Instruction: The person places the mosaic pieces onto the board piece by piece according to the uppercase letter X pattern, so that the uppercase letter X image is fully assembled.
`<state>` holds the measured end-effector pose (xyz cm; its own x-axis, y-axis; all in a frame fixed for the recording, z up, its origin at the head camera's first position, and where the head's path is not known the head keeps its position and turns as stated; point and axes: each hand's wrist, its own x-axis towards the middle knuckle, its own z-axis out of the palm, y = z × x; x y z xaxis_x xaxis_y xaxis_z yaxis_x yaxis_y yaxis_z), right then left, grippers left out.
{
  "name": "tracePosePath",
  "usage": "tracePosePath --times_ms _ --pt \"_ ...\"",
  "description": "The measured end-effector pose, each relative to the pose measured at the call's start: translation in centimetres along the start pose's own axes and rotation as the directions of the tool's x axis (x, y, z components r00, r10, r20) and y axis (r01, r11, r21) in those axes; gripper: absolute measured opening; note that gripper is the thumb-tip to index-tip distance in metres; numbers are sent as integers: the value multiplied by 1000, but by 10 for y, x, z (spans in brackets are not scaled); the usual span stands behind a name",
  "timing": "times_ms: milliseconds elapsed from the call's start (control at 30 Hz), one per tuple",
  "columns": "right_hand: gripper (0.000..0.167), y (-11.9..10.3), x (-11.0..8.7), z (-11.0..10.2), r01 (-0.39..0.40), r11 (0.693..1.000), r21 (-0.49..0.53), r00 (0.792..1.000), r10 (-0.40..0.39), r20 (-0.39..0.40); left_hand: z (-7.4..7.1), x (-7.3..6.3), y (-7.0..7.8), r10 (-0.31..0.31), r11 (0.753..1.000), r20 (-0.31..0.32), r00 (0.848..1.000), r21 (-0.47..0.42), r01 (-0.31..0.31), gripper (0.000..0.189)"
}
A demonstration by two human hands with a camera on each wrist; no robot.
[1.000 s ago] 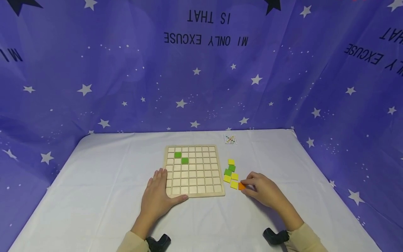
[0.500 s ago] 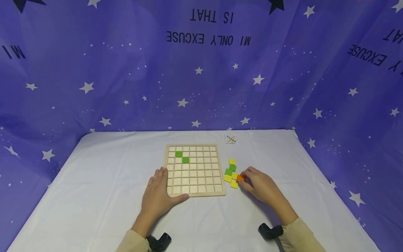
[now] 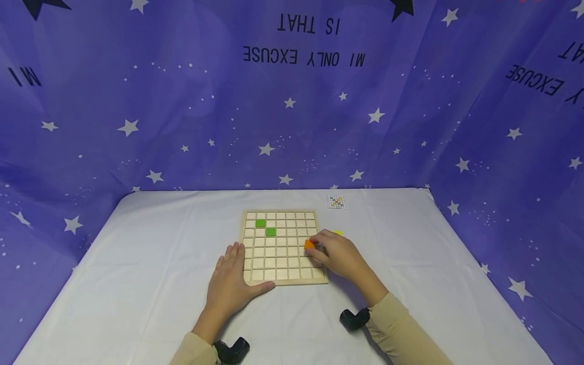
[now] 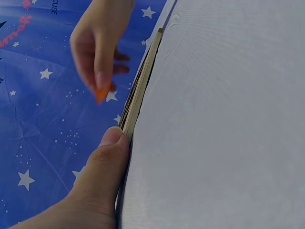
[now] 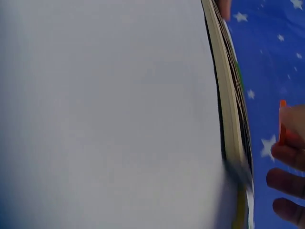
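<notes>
A square wooden grid board (image 3: 281,274) lies on the white cloth. Two green tiles, one (image 3: 260,223) near the far left corner and another (image 3: 271,231) diagonally nearer, sit in its cells. My left hand (image 3: 229,284) rests against the board's near left corner, fingers along the left side, thumb at the front edge. Between thumb and fingers my right hand (image 3: 343,255) pinches an orange tile (image 3: 309,245). That tile is above the board's right part; the left wrist view shows it (image 4: 101,93) raised clear of the surface. One yellow tile (image 3: 338,232) peeks out behind the right hand, which hides the other loose tiles.
A small card with a coloured grid pattern (image 3: 337,202) lies beyond the board, to the right. White cloth (image 3: 150,274) covers the table. Purple star-printed fabric (image 3: 219,116) hangs behind it and along the sides.
My right hand slid the orange tile up beside the yellow ones, then lifted it and carried it left over the board. The left hand stays on the board's corner.
</notes>
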<state>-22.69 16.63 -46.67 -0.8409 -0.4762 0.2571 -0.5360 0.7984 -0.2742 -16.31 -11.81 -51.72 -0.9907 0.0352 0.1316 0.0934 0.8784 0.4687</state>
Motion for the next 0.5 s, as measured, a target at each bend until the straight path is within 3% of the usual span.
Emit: tracePosePath --times_ms 233,500 --pt "33 -31 31 19 46 996 -73 995 -39 92 -1 0 0 -2 1000 11 1000 6 1 137" --pt "27 -49 49 36 50 993 -106 996 -41 84 0 0 -1 2 1000 12 1000 14 -3 137"
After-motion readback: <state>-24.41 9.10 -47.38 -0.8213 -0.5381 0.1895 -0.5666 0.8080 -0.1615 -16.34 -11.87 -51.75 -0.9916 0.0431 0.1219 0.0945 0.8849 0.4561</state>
